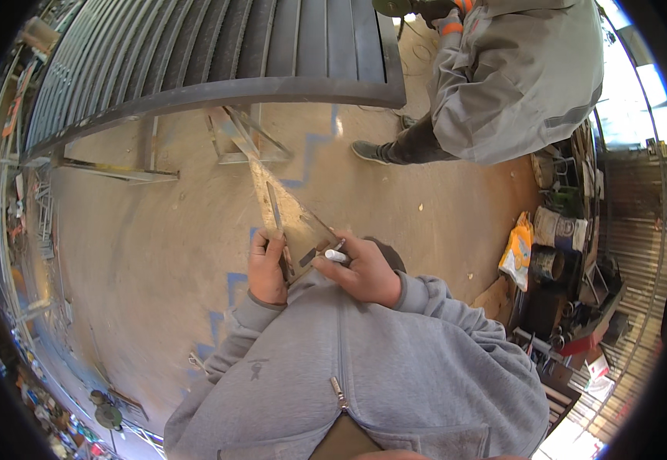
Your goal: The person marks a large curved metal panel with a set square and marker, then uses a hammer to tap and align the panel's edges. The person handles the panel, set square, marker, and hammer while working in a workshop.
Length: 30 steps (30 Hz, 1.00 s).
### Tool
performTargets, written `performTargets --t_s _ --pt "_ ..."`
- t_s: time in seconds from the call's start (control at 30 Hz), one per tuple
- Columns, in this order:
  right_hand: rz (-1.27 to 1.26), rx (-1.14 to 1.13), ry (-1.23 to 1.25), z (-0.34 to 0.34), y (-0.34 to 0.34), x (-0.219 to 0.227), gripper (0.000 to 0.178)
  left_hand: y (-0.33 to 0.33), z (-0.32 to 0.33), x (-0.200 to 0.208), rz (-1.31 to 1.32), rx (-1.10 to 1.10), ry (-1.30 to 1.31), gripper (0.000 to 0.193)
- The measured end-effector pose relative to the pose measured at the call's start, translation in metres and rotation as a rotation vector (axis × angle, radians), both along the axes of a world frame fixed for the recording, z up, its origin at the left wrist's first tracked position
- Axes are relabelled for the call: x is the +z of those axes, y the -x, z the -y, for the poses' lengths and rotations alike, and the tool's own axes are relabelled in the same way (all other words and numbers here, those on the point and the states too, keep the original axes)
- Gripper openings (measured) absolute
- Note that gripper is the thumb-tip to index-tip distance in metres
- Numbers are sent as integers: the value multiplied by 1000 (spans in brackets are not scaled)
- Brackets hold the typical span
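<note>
My left hand (267, 268) is closed round the left edge of a flat, worn triangular metal piece (296, 217), in front of my chest. A long narrow slot runs down its left side, and its pointed end faces away from me. My right hand (368, 270) grips the right corner of the same piece. Between its fingers sits a white marker-like stick (337, 255), angled up toward the left. A small dark bar shows between the hands, but I cannot make out what it is.
A dark slatted metal panel (233, 92) rests on metal stands (253, 158) ahead. At the far right a co-worker (502, 84) in grey holds a green power tool (391, 7). An orange-and-white bag (517, 251) and scrap line the right side; cluttered shelves (3, 199) stand left.
</note>
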State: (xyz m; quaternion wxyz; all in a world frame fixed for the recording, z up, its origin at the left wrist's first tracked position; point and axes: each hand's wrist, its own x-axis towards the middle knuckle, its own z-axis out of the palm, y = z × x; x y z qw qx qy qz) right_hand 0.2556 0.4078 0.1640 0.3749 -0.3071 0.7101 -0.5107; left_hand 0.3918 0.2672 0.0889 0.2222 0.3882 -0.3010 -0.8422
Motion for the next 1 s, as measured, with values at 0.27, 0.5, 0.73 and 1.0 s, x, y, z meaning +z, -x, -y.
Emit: performTargets --t_s 0.27,0.5,0.73,1.0 --pt "-8 6 -55 44 9 5 36 12 40 4 6 -13 10 29" --pt "-26 10 -34 71 48 1 37 49 74 4 36 -54 32 33" --pt "-48 37 34 92 109 -12 37 107 103 7 -18 -30 94 29" --pt "1 -37 -5 112 148 -19 36 157 129 -1 13 -70 75 26"
